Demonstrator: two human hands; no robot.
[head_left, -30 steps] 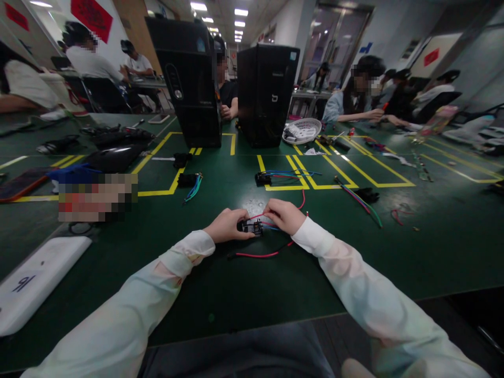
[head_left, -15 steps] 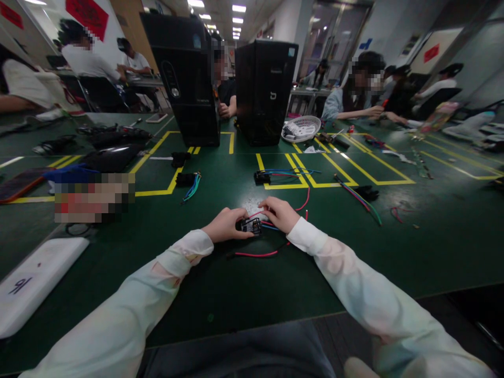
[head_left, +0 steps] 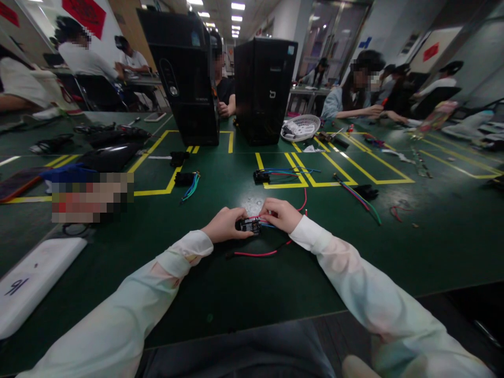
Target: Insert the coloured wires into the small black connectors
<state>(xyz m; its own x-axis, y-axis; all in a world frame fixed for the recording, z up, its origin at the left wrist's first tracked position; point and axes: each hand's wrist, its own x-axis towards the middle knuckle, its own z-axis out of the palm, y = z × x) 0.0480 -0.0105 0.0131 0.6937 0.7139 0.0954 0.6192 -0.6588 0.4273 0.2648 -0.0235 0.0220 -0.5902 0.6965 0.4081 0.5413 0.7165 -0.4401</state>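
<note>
My left hand point(head_left: 226, 224) grips a small black open-framed part point(head_left: 250, 225) between thumb and fingers, just above the green table. At its right side my right hand point(head_left: 280, 214) pinches a thin red wire point(head_left: 254, 217) that runs across the top of the part. Blue and red wires come out of the part beneath my right fingers, whose tips partly hide them. A loose pink-red wire point(head_left: 255, 254) with a dark end lies on the table in front of my hands. Another red wire end point(head_left: 304, 198) curves out behind my right hand.
Black connectors with coloured wires point(head_left: 262, 176) lie ahead among yellow tape lines. Two black computer towers point(head_left: 265, 94) stand at the back, near a white basket point(head_left: 302, 127). At left lies a white power bank-like slab point(head_left: 39, 283). Several people sit around other tables.
My right hand has lowered slightly and moved right, bringing the red wire down close along the top of the black part. My left hand stays in place.
</note>
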